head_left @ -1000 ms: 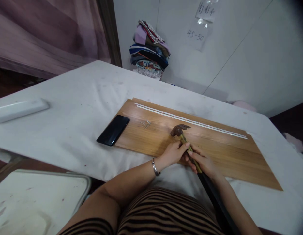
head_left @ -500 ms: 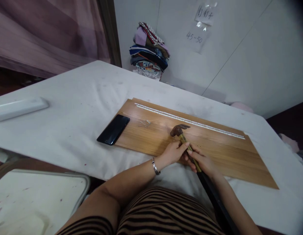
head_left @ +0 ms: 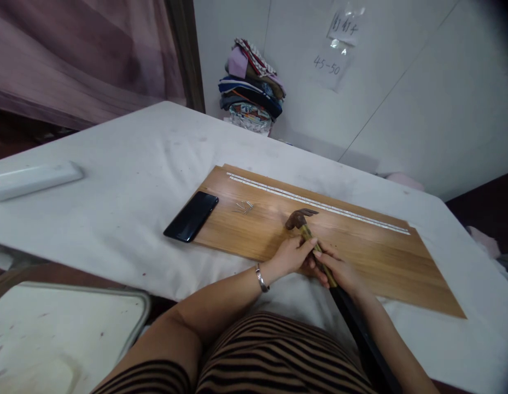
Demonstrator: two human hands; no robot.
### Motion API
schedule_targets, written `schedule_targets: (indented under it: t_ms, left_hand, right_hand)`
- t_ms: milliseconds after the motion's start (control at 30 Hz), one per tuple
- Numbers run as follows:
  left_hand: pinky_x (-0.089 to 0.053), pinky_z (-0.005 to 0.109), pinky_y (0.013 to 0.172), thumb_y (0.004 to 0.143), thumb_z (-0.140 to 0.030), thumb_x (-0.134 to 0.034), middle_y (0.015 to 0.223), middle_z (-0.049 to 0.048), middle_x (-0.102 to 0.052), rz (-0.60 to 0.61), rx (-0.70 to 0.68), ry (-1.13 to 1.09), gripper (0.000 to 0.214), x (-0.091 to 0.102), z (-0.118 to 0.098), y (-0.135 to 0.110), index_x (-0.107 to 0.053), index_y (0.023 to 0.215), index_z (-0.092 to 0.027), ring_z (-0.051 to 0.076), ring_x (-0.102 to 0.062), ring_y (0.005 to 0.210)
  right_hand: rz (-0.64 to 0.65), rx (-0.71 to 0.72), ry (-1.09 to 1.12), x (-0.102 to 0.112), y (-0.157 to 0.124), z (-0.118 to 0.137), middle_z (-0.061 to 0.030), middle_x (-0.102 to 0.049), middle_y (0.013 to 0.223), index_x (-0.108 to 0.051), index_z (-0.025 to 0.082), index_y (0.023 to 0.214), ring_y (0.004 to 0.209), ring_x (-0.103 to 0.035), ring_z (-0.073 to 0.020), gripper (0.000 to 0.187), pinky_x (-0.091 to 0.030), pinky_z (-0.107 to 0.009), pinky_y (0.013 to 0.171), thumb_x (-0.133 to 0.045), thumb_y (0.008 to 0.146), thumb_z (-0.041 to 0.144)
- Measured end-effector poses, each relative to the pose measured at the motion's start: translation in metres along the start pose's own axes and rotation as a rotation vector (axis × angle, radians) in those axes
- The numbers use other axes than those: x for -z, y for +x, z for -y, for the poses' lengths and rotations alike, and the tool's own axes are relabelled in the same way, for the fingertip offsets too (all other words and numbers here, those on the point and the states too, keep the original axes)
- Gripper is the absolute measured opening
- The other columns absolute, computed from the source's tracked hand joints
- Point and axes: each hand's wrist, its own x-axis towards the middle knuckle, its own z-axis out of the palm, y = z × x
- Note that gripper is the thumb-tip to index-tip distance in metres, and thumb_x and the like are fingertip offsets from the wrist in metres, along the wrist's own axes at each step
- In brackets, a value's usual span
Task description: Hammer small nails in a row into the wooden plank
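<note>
A claw hammer (head_left: pixel 297 219) with a rusty head and a yellow-and-black handle slants over a wooden board (head_left: pixel 385 262). My left hand (head_left: pixel 292 254) grips the handle just below the head. Lower on the same handle, my right hand (head_left: pixel 338 268) is wrapped around it, close beside the left. Some fingers of both hands are hidden beneath the handle. Several nails (head_left: pixel 244 206) lie in a small heap on the board, left of the hammer head. Two white strips with small markings (head_left: pixel 319 206) run along the board's far side.
A black phone (head_left: pixel 191 216) lies across the board's left end. The white-covered table (head_left: pixel 155 153) carries a white object (head_left: pixel 36 179) at far left. A stack of folded cloth (head_left: pixel 251 87) stands by the wall, beyond the table. A pale stool or chair seat (head_left: pixel 69 334) is at lower left.
</note>
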Motion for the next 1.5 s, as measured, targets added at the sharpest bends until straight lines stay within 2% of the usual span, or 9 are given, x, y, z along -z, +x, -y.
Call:
schedule_targets:
  t_ms: [267, 467, 800, 1500]
  left_hand:
    - [-0.047, 0.028, 0.069, 0.089, -0.061, -0.033, 0.069, 0.0057, -0.066, -0.024, -0.008, 0.053, 0.055, 0.0016, -0.0031, -0.0011, -0.062, 0.083, -0.015, 0.019, -0.063, 0.073]
    - [-0.047, 0.027, 0.067, 0.089, -0.061, -0.033, 0.067, 0.0051, -0.065, -0.026, 0.013, 0.037, 0.053, 0.0005, -0.0016, 0.0001, -0.061, 0.08, -0.016, 0.018, -0.063, 0.07]
    - [-0.047, 0.027, 0.067, 0.088, -0.061, -0.034, 0.064, 0.0048, -0.064, -0.003, 0.022, -0.006, 0.052, 0.0018, -0.0068, -0.0021, -0.059, 0.078, -0.016, 0.018, -0.062, 0.068]
    - [-0.046, 0.027, 0.067, 0.089, -0.061, -0.034, 0.062, 0.0039, -0.064, 0.002, 0.01, 0.011, 0.052, 0.002, -0.0052, -0.0012, -0.058, 0.077, -0.017, 0.017, -0.062, 0.067]
  right_hand:
    - [-0.014, 0.004, 0.005, 0.0009, -0.0006, -0.001, 0.0032, -0.059, 0.07, -0.052, 0.021, 0.106, 0.034, -0.043, -0.0047, 0.038, -0.035, -0.017, 0.028, -0.062, 0.079, 0.046]
    - [0.006, -0.008, 0.008, -0.0005, 0.0005, -0.0004, 0.0032, -0.058, 0.069, -0.052, 0.021, 0.1, 0.034, -0.042, -0.0046, 0.033, -0.035, -0.017, 0.028, -0.061, 0.079, 0.046]
    - [0.004, -0.007, 0.018, 0.002, 0.0002, -0.003, 0.0029, -0.058, 0.071, -0.052, 0.022, 0.106, 0.034, -0.042, -0.0048, 0.035, -0.035, -0.017, 0.029, -0.06, 0.081, 0.044]
    - [-0.004, 0.001, 0.003, -0.0001, 0.0003, -0.0007, 0.0029, -0.058, 0.07, -0.051, 0.022, 0.102, 0.034, -0.042, -0.0049, 0.033, -0.035, -0.017, 0.029, -0.061, 0.08, 0.045]
